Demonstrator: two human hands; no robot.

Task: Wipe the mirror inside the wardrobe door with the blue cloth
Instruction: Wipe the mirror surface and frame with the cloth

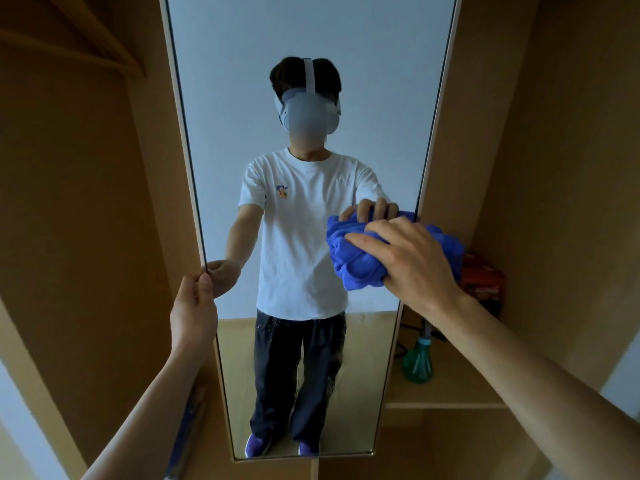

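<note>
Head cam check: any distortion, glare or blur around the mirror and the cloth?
Head view: strong wide-angle bowing, the mirror edges splay outward toward the top; light is dim and flat with a bluish cast in the glass, no hard glare; droplet streaks mottle the lower mirror; the cloth and right hand read sharp, the spray bottle is soft.

Green spray bottle (418, 365) stands upright on a wooden shelf (460, 389), right side. Orange packet (483, 278) lies further back in the corner. Black cable (401, 348) trails beside the bottle.
</note>
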